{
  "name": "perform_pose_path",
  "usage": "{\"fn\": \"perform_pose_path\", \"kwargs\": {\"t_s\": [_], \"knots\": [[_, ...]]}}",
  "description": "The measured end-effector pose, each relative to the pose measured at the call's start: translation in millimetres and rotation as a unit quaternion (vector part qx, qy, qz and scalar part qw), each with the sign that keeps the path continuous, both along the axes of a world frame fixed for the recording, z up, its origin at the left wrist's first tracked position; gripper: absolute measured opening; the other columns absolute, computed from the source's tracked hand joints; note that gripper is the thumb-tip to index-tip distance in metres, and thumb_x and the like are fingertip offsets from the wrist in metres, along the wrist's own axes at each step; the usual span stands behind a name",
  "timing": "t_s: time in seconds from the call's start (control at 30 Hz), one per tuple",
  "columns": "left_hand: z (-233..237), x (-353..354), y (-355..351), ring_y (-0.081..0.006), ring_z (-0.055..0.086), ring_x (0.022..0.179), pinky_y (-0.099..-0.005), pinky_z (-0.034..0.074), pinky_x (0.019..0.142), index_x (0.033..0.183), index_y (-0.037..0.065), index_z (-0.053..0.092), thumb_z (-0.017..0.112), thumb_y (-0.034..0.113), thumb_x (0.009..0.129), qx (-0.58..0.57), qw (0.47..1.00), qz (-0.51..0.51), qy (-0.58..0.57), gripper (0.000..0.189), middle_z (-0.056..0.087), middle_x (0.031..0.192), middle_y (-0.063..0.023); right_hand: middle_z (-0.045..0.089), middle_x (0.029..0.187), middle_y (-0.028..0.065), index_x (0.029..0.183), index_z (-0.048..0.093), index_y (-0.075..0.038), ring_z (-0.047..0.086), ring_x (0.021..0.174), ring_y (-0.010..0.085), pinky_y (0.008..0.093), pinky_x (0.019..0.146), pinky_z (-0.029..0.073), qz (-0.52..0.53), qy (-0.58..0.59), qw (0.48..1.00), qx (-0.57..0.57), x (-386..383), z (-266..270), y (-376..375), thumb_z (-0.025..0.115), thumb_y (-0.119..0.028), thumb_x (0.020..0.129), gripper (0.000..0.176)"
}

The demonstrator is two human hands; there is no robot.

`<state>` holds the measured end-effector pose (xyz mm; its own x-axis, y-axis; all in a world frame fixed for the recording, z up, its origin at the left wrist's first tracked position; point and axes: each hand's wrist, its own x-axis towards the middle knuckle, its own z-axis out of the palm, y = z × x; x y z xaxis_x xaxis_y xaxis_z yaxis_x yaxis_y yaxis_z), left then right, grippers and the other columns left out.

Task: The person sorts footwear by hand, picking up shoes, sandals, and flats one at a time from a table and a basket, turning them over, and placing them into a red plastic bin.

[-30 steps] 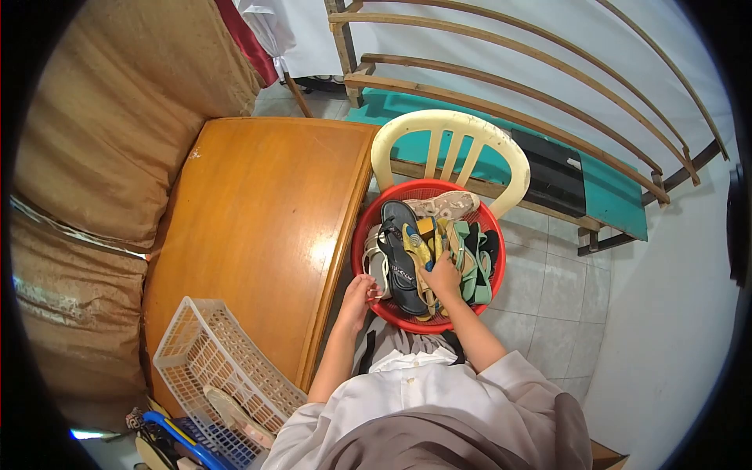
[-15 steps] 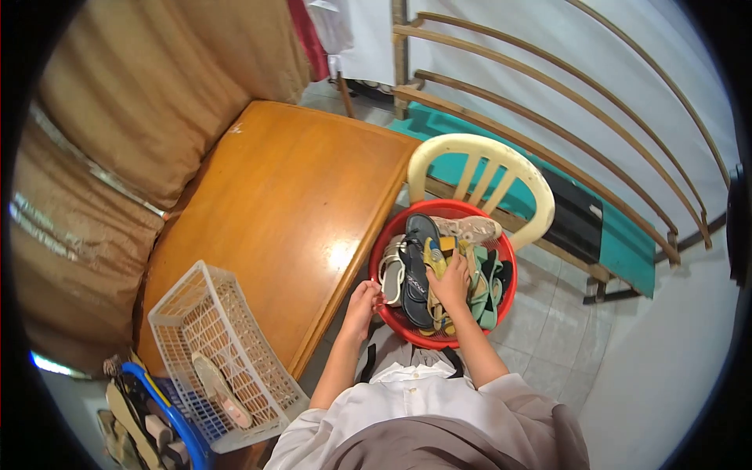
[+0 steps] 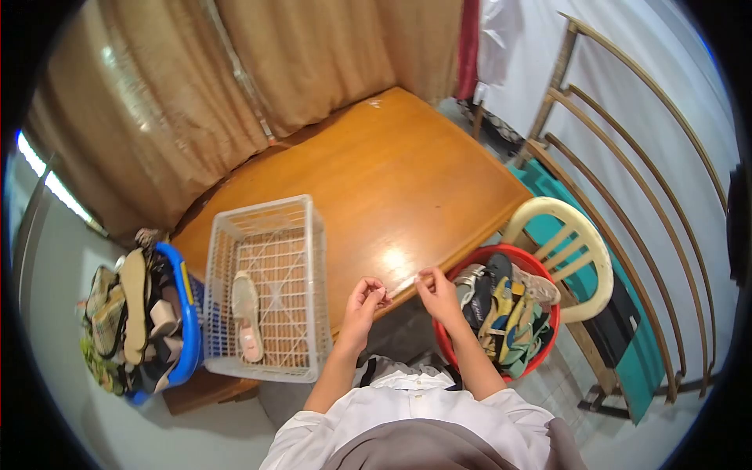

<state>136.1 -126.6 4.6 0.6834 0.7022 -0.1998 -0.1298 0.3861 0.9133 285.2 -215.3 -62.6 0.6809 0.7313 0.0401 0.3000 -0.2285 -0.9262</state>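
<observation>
My left hand [image 3: 363,307] is over the table's front edge, its fingers curled in with the thumb against them. Opposite it, my right hand [image 3: 440,298] pinches thumb and fingertips together beside the red basket. A small whitish strip [image 3: 403,284] shows between the two hands, close to the glare on the wood; I cannot tell what they hold. The red basket [image 3: 554,335] is full of sandals and shoes, among them a dark flip-flop [image 3: 499,267]. To the left, a white plastic crate [image 3: 319,313] contains one pale sandal [image 3: 247,312].
The brown wooden table [image 3: 376,184] stretches ahead to a tan curtain [image 3: 329,63]. A blue basket [image 3: 192,337] heaped with shoes stands at far left. Behind the red basket is a cream plastic chair [image 3: 601,270], with a wooden-railed teal bench [image 3: 634,392] farther right.
My right hand has come out of the red basket and moved left, close to my left hand. The view has swung left, bringing the crate and blue basket further into sight.
</observation>
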Motion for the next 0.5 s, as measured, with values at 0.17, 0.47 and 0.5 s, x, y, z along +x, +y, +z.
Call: {"fn": "perform_pose_path", "kwargs": {"t_s": [0.17, 0.47, 0.5], "knots": [[19.2, -74.2, 26.8, -0.0093, 0.053, 0.072, -0.0248, 0.044, 0.070, 0.088, 0.007, 0.049, 0.049, 0.011, 0.086, 0.044, 0.995, 0.090, -0.015, 0.004, 0.051, 0.078, -0.0009, 0.057, 0.066, 0.0127, 0.113, 0.038, 0.001, 0.057, 0.060, 0.0167, 0.0287, 0.056, 0.045, 0.196, 0.122, 0.973, -0.026, -92.6, 6.3, 64.1, 0.061, -0.031, 0.080, 0.052], [-5.7, -231.6, 68.4, -0.0089, 0.052, 0.074, -0.0234, 0.041, 0.069, 0.088, 0.005, 0.048, 0.050, 0.011, 0.086, 0.038, 0.953, 0.287, 0.086, 0.006, 0.052, 0.077, -0.0017, 0.059, 0.074, 0.0268, 0.119, 0.032, 0.003, 0.060, 0.070, 0.0404, 0.0444, 0.059, 0.048, 0.147, -0.077, 0.977, -0.133, -170.6, -1.5, 151.1, 0.056, -0.018, 0.078, 0.052], [-11.2, -246.0, 69.5, -0.0089, 0.051, 0.073, -0.0233, 0.041, 0.069, 0.088, 0.006, 0.048, 0.050, 0.011, 0.086, 0.039, 0.947, 0.304, 0.101, 0.006, 0.052, 0.078, -0.0018, 0.059, 0.074, 0.0268, 0.119, 0.032, 0.003, 0.060, 0.070, 0.0404, 0.0444, 0.059, 0.048, 0.156, -0.078, 0.976, -0.131, -181.2, -0.6, 158.4, 0.056, -0.018, 0.078, 0.052]]}}
